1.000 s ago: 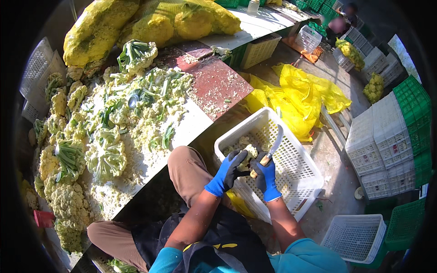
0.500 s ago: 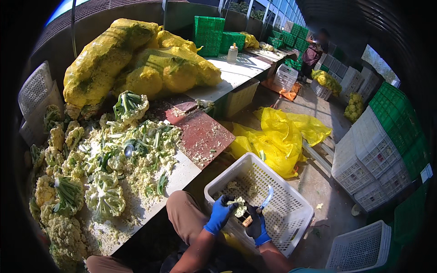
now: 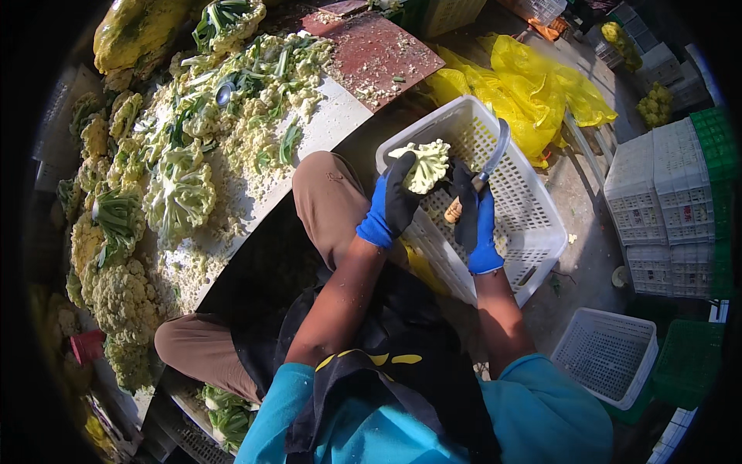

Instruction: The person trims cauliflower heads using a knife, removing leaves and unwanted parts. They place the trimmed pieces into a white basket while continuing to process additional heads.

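My left hand (image 3: 390, 205), in a blue and black glove, is closed around a cauliflower floret (image 3: 427, 168); its pale branching stems face up. My right hand (image 3: 477, 224), gloved alike, grips a knife (image 3: 499, 147) with a wooden handle and a curved blade that points away from me. Both hands are above the near left part of a white perforated crate (image 3: 547, 259). On the table to the left lie a large cut cauliflower head (image 3: 179, 193) and a heap of florets, leaves and crumbs (image 3: 255, 100).
A reddish-brown board (image 3: 379, 58) covered in scraps lies at the table's far end. Yellow mesh bags (image 3: 533, 93) spread on the floor beyond the crate. Stacked white crates (image 3: 657, 201) stand at the right, and another white crate (image 3: 607, 352) sits at the lower right.
My view has tilted down, bringing my sleeves and apron into sight. My hands have drawn slightly apart, and more of the floret shows; the floret and knife are still held.
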`<state>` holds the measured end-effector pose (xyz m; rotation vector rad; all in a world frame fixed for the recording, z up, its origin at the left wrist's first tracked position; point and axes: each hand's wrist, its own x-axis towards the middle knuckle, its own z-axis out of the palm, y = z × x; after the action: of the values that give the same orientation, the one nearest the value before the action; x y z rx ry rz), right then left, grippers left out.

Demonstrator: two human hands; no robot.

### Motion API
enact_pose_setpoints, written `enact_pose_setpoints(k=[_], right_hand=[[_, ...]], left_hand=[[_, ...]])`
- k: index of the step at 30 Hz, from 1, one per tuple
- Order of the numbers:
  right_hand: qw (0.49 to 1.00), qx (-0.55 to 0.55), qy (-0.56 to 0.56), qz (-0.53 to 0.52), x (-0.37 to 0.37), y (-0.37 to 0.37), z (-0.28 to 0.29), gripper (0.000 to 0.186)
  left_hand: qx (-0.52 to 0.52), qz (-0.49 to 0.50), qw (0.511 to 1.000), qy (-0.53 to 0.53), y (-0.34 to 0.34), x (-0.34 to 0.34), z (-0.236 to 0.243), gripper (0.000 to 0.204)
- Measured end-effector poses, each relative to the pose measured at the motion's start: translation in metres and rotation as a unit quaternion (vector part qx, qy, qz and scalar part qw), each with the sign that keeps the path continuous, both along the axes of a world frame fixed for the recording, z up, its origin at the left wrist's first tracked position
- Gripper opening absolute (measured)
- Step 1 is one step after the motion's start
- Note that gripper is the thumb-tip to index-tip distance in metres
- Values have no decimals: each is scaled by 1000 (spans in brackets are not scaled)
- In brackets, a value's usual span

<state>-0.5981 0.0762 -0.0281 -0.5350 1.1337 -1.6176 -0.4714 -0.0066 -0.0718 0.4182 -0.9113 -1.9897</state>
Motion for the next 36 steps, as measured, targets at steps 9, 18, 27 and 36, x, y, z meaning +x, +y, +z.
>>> enact_pose_setpoints(k=[9, 18, 27, 36], right_hand=[[919, 164, 354, 56, 6, 38, 17, 26], [794, 164, 583, 59, -5, 21, -17, 29], [704, 204, 669, 121, -17, 2, -14, 44], [798, 130, 575, 127, -36, 1, -23, 30]], left_hand=[[-171, 61, 976, -122, -7, -6, 6, 33], [156, 16, 984, -88, -2, -23, -1, 32], [120, 40, 987, -104, -3, -25, -4, 25], [117, 38, 983, -135, -12, -20, -13, 24]])
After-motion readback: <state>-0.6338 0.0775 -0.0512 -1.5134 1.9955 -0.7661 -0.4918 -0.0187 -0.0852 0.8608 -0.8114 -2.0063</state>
